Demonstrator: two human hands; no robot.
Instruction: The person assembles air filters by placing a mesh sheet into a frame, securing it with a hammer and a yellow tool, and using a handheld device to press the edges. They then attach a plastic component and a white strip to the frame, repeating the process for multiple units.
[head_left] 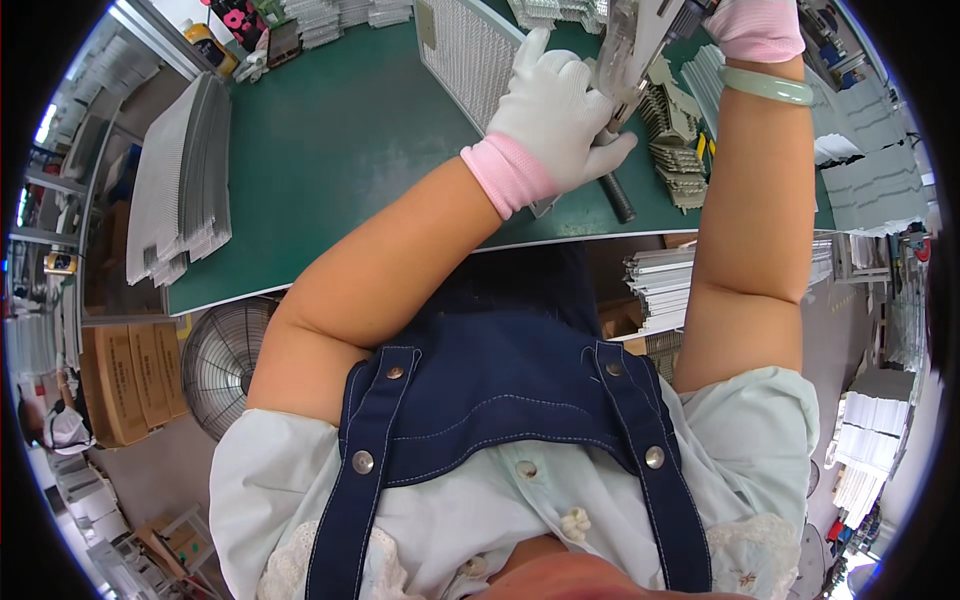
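Observation:
My left hand (555, 120), in a white knit glove with a pink cuff, lies over the right edge of a silver perforated panel (465, 55). Its index finger and thumb are stretched well apart. Close to its fingers a silver and clear hand tool (640, 45) slants down. My right hand (757, 28), gloved the same way, is at the dark upper end of that tool and appears to grip it; the picture's top edge cuts off its fingers. Below the left thumb, a dark ribbed rod (618, 197) sticks out over the green table (330, 140).
Stacked pale metal sheets (185, 180) stand at the table's left end. Grey-green notched parts (680, 140) are piled right of the tool. A floor fan (225, 365) and cardboard boxes (130, 380) are below left. White strips (660, 290) lie under the table's front edge.

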